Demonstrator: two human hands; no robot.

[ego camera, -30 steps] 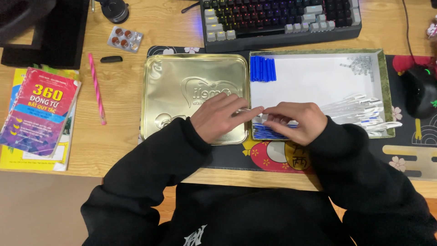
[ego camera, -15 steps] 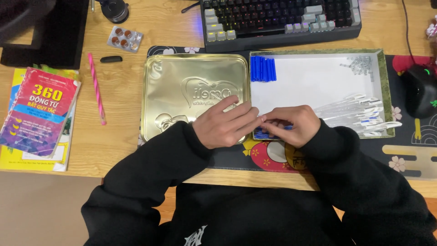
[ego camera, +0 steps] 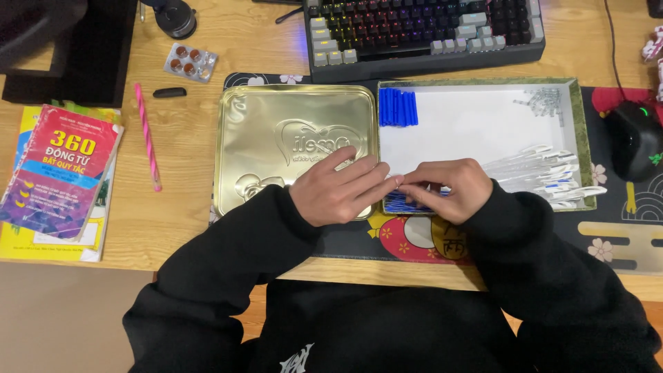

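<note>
Left hand (ego camera: 338, 190) resting on lower right corner of gold tin lid (ego camera: 276, 131), fingers stretched flat toward the right, tips just past the lid's right edge. Right hand (ego camera: 447, 188) at lower left corner of white tray (ego camera: 476, 124), fingers curled inward, tips meeting left fingertips. Something small pinched between both sets of tips; too hidden to tell what, or how firmly gripped.

Blue pen parts (ego camera: 404, 204) lying under right hand at tray's front edge, mostly covered; long axis looks left-right along that edge, direction of ends not readable. Second batch, blue tube stack (ego camera: 398, 107), in tray's back left corner, tubes side by side, long axes running front-to-back. Clear pen barrels (ego camera: 542, 173) piled at tray's right front corner, long axes roughly left-right, tilted slightly, fanned toward the right edge. Small clear bits (ego camera: 545, 100) in back right corner.

Elsewhere on desk (ego camera: 179, 221): keyboard (ego camera: 421, 31) behind tray, mouse (ego camera: 634, 141) off right edge of tray, pink pencil (ego camera: 148, 135) left of lid pointing front-to-back, blister pack (ego camera: 190, 62), books (ego camera: 59, 176) near left edge.
</note>
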